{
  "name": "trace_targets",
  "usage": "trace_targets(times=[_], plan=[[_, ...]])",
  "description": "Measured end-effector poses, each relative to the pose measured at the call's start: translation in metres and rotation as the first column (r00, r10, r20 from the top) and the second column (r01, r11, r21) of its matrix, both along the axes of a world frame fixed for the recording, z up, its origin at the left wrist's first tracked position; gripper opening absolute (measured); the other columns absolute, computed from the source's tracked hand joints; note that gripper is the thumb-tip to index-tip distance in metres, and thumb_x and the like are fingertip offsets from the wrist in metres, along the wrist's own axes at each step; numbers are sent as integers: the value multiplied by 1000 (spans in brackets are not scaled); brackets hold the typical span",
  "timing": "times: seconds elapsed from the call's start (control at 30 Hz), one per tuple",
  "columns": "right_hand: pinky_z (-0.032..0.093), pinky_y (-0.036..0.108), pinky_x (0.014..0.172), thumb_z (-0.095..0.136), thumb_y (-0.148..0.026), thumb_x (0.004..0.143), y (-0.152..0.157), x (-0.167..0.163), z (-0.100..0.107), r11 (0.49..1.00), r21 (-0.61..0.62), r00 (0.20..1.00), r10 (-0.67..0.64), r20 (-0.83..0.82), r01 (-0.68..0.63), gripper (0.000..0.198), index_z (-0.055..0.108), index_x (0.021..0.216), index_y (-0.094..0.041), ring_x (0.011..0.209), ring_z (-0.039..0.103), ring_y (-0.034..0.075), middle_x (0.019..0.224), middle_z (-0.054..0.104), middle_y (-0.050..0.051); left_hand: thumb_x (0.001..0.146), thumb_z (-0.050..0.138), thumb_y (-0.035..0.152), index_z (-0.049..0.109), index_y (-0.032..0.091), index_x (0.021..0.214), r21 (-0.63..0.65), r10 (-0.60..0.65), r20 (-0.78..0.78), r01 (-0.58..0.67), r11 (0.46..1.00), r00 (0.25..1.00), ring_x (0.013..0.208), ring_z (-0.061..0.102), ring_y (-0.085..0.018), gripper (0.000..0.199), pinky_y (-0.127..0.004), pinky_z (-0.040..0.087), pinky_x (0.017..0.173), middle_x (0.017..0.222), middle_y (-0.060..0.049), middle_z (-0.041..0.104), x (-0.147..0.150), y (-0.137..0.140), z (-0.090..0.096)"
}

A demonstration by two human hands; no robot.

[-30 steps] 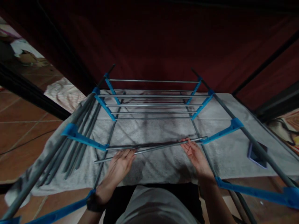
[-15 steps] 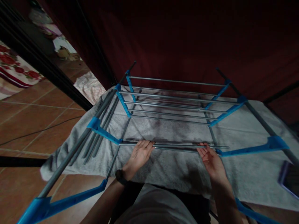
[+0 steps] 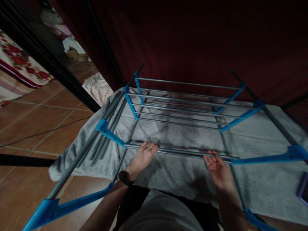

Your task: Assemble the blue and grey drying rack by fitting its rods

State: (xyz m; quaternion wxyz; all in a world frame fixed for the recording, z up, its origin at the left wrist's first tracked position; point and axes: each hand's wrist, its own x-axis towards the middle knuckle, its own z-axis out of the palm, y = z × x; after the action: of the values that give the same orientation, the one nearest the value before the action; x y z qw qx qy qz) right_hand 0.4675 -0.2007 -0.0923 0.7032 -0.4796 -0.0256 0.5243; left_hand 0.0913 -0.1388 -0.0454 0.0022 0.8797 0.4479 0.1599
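Note:
A rack of grey metal tubes and blue plastic brackets stands before me on a grey blanket (image 3: 178, 179). My left hand (image 3: 144, 157), with a dark watch at the wrist, is closed palm-down around a thin metal tube (image 3: 180, 150). Further along the same tube, the fingers of my right hand (image 3: 218, 170) curl round it, palm up. Another thin tube runs close beside it, between the left blue bracket (image 3: 112, 135) and the right blue bracket (image 3: 269, 159). The held tube's right end overlaps the right bracket; whether its left end sits in a socket I cannot tell.
Several thin crossbars (image 3: 183, 105) span the rack's far side. Several loose grey tubes (image 3: 103, 148) lie on the blanket at left. A dark red curtain (image 3: 192, 41) hangs behind. A phone-like object (image 3: 303, 189) rests at the right edge. Tiled floor (image 3: 43, 128) shows at left.
The view has shifted slightly, so the rack appears further right. The held tube's right end sits slightly lower against the right bracket. Both hands keep their hold.

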Motion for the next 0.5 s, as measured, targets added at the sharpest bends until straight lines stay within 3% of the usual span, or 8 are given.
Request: trace_targets(times=[0.17,0.5], plan=[[61,34,105,82,-26,84,4,-3,1,999,41,1000,-5,5,5,12,75,94,-25,100,77,14,101,79,0,111,40,23,65,25,120,-2,-12,13,12,1000,1000,103,69,-20,27,-40,49,105,109,-2,74,0,4,-3],[60,38,105,83,-31,83,7,-9,19,996,85,999,-11,34,8,14,75,93,-26,102,76,18,101,80,2,113,42,40,69,23,123,84,-58,40,54,995,998,97,68,-21,33,-39,48,93,102,-3,75,6,19,-5]])
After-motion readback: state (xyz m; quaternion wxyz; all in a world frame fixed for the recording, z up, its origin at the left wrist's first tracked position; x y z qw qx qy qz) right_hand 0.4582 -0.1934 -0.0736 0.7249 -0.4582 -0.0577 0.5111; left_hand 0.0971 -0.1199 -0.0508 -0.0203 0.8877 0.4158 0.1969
